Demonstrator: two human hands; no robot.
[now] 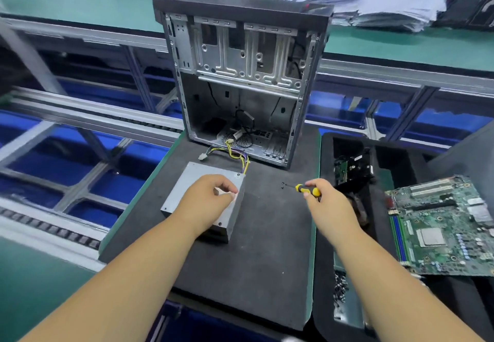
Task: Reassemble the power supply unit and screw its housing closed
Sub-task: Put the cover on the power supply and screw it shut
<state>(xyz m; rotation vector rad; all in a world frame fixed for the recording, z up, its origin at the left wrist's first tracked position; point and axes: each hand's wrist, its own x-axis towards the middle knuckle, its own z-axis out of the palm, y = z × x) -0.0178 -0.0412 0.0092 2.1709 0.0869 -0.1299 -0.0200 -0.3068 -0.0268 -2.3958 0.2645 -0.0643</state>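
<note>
Grey metal of the power supply unit (203, 197) lies on the dark foam surface (267, 234), just in front of the open computer case (240, 79), and its coloured cables (235, 154) run back into the case. My left hand (211, 205) rests on top of the housing with the fingers curled over its right edge, so I judge it is holding the unit steady. My right hand (324, 200) is clamped on the yellow and black screwdriver (304, 189), whose tip points at some small dark screws (284, 185) lying loose on the foam, beside the unit. The housing looks already together, and I think the screws are still to go in. The risk I see: a screw is tiny and can roll or drop from the tip. If my left hand presses unevenly, the unit may slide and the holes will not line up with the driver
</note>
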